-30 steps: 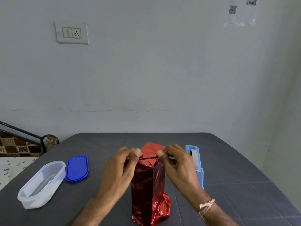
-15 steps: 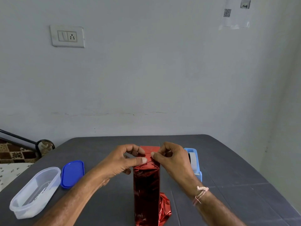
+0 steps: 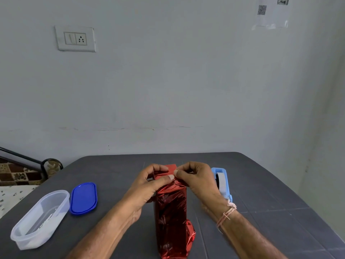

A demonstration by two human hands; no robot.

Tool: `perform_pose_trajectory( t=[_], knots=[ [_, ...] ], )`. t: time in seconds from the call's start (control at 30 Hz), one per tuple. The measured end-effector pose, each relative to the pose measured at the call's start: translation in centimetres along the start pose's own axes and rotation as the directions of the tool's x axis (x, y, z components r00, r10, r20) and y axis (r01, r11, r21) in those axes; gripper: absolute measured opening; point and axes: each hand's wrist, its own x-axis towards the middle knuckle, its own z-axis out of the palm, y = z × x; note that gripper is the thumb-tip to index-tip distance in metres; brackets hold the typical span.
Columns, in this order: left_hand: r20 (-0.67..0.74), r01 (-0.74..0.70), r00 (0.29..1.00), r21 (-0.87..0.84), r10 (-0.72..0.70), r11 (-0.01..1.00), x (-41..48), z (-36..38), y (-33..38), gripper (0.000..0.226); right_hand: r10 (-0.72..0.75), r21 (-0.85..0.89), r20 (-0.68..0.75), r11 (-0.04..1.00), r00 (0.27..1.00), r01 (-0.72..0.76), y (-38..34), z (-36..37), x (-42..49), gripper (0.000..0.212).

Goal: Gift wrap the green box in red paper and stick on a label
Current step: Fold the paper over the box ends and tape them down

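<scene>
Both left hand (image 3: 147,186) and right hand (image 3: 197,179) pinch red paper (image 3: 171,212) on grey table (image 3: 265,186) (white wall (image 3: 168,81)).

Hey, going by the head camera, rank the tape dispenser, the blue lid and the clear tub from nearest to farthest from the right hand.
1. Tape dispenser, immediately right of the right hand.
2. Blue lid, well off to the left.
3. Clear tub, farther left still.

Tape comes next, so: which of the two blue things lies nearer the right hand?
The light blue tape dispenser, just beyond the right hand. The dark blue lid lies far left, by the clear tub.
</scene>
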Motion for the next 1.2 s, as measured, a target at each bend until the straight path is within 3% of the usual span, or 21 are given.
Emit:
perform_pose_trajectory(
  t=[0.37,0.67,0.8,0.9,1.0,1.07,1.2],
  knots=[
    [-0.014,0.025,1.0,0.027,-0.025,0.999,0.2,0.9,0.3,0.027,0.145,0.231,0.052,0.961,0.988,-0.153,0.1,-0.9,0.7,0.01],
    [-0.015,0.048,0.999,0.042,-0.047,0.998,0.0,0.9,0.6,0.027,0.17,0.289,0.058,0.94,0.984,-0.179,0.9,-1.9,0.4,0.016],
    [-0.009,0.046,0.999,0.047,-0.046,0.998,-0.2,0.9,0.7,0.028,0.151,0.183,-0.076,0.974,0.986,-0.135,2.1,-4.2,0.6,0.015],
    [0.006,0.043,0.999,0.055,-0.044,0.998,-0.2,0.8,0.8,0.028,0.091,-0.01,-0.261,0.995,0.961,-0.097,3.2,-6.4,0.6,0.009],
    [0.014,0.047,0.999,0.057,-0.048,0.997,-0.1,0.7,0.9,0.028,0.074,-0.214,-0.417,0.961,0.906,-0.176,4.9,-8.8,0.8,0.012],
    [0.016,0.05,0.999,0.068,-0.051,0.996,0.0,0.7,0.7,0.028,0.15,-0.282,-0.43,0.914,0.89,-0.291,6.2,-10.0,0.8,0.016],
    [0.027,0.045,0.999,0.067,-0.046,0.997,0.1,0.5,0.6,0.027,0.335,-0.229,-0.357,0.873,0.872,-0.43,8.1,-10.8,0.6,0.033]
  ],
)
